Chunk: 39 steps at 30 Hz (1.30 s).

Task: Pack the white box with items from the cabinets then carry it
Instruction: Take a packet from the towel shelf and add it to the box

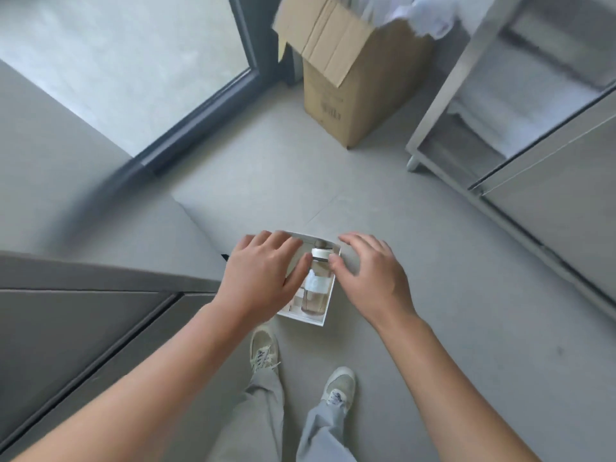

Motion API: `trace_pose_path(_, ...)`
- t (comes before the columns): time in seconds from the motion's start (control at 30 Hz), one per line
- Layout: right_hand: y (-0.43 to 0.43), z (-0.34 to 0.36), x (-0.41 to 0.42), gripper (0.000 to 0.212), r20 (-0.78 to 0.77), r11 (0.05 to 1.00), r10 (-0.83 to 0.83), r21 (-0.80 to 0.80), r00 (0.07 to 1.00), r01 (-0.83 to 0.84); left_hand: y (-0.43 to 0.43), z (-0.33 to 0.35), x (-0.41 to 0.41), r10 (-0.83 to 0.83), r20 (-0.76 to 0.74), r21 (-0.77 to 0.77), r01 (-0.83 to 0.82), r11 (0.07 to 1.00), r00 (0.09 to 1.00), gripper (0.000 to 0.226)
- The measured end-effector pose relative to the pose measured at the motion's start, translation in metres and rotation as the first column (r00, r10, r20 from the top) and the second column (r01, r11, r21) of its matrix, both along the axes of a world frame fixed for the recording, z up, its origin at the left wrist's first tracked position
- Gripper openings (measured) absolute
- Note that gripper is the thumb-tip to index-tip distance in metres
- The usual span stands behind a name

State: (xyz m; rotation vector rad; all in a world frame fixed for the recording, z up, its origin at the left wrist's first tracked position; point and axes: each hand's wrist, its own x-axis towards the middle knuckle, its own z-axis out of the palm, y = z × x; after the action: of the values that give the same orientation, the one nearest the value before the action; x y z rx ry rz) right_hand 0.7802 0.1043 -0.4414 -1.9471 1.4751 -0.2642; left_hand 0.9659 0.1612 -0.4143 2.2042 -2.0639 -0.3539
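1. Left hand (263, 278) and right hand (370, 278), fingers spread and holding nothing, above the small white cardboard box (300, 319).
2. Box rests on the grey tiled floor (266, 168), containing a clear white-capped plastic bottle (315, 295) lying flat.
3. Risk: an uneven lift could roll the loose bottle out.
4. Beyond: open brown cardboard carton (360, 95), steel cabinet (443, 105).

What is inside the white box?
A clear bottle with a white cap lies in the white box, beside small pale items. The left hand covers its left part, hiding anything there.
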Motion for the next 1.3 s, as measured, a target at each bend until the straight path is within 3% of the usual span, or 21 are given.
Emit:
trace_pose_path(0.23, -0.011, 0.207, -0.053, 0.048, -0.001, 0.983, -0.018, -0.18, 1.0, 0.018, -0.021, 0.198, -0.04, -0.063, 0.036, -0.153, 0.068, 0.986, 0.997, 0.046)
trace_pose_path(0.43, 0.019, 0.328, -0.091, 0.045, 0.113, 0.927, -0.149, -0.328, 0.982, 0.179, -0.013, 0.312, -0.079, -0.083, -0.073, -0.284, 0.059, 0.957, 0.994, 0.045)
trace_pose_path(0.67, 0.038, 0.392, -0.097, 0.046, 0.189, 0.884, -0.199, -0.389, 0.962, 0.259, 0.006, 0.387, -0.076, -0.195, -0.044, -0.414, 0.16, 0.896, 0.98, 0.045)
trace_pose_path(1.0, 0.056, 0.479, -0.064, 0.045, 0.258, 0.728, -0.323, -0.546, 0.911, 0.413, -0.012, 0.467, -0.032, -0.333, 0.006, -0.567, 0.277, 0.776, 0.943, 0.041)
trace_pose_path(1.3, 0.102, 0.482, -0.082, 0.047, 0.186, 0.642, -0.561, -0.516, 0.806, 0.566, -0.032, 0.476, -0.058, -0.573, 0.006, -0.465, 0.51, 0.724, 0.819, 0.052)
